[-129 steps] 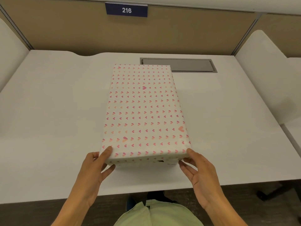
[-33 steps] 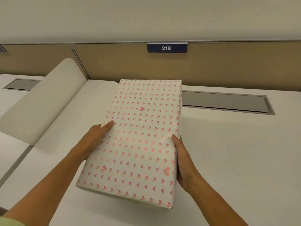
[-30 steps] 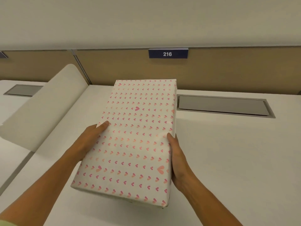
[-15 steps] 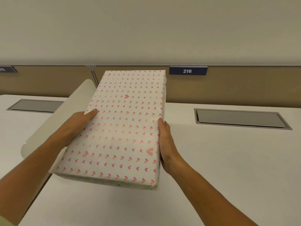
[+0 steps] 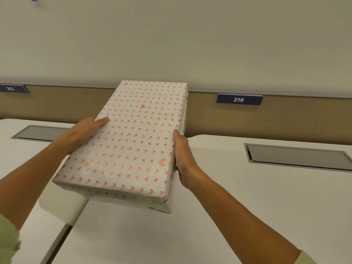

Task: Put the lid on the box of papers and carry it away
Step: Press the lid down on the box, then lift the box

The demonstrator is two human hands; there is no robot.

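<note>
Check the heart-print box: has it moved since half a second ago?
Yes. The box, held by the left hand and right hand, has shifted left, away from the 216 sign.

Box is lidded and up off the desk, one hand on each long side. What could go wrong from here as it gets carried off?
1. Both hands, left hand and right hand, grip mainly the heart-patterned lid; if the lid fits loosely, the box base with the papers might drop out.
2. The box is tilted, near end lower, so it could slide toward the person.
3. It hangs over the gap between the desks; its low corner may clip a desk edge.
</note>
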